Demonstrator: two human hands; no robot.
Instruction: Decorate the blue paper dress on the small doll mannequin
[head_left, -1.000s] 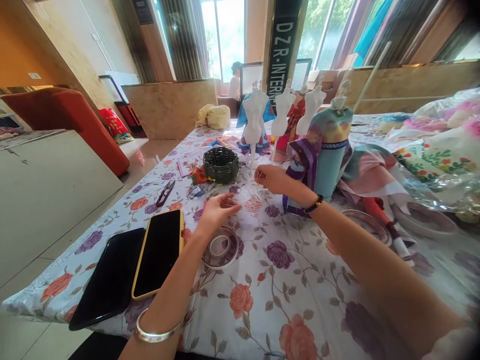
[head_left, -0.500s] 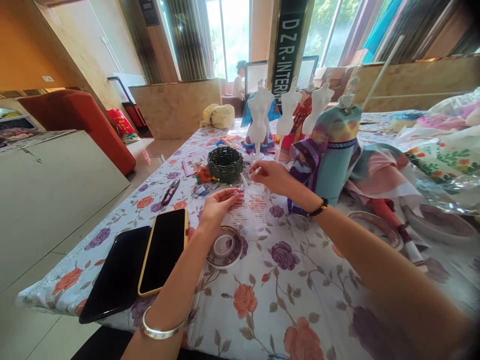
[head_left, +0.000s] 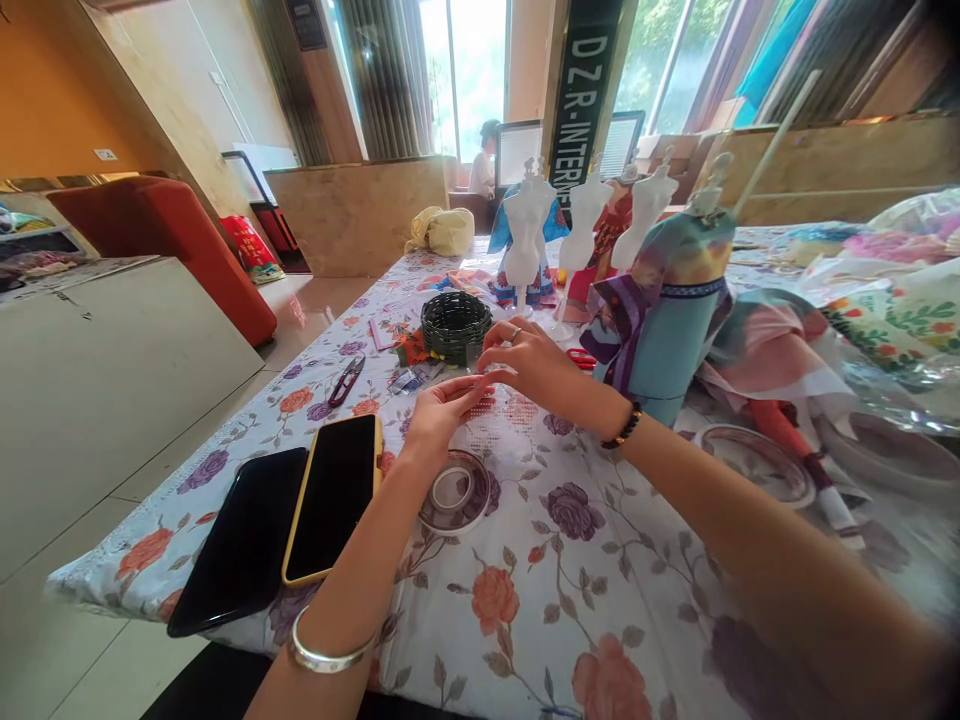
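Observation:
My left hand and my right hand meet above the floral tablecloth, fingertips pinched together over something small and clear that I cannot make out. Under them lies a clear plastic sheet with rows of red dots. A roll of clear tape lies just below my left hand. A dark woven basket stands right behind my hands. A dressed mannequin in teal and purple stands to the right of my right hand.
Two phones lie at the near left, one black, one in a yellow case. Small snips lie left of the basket. White mini mannequins stand behind. Fabric and plastic bags crowd the right. A person sits far back by the window.
My right hand has come down and left from near the mannequin stand to meet my left hand. The left hand lifted slightly toward it.

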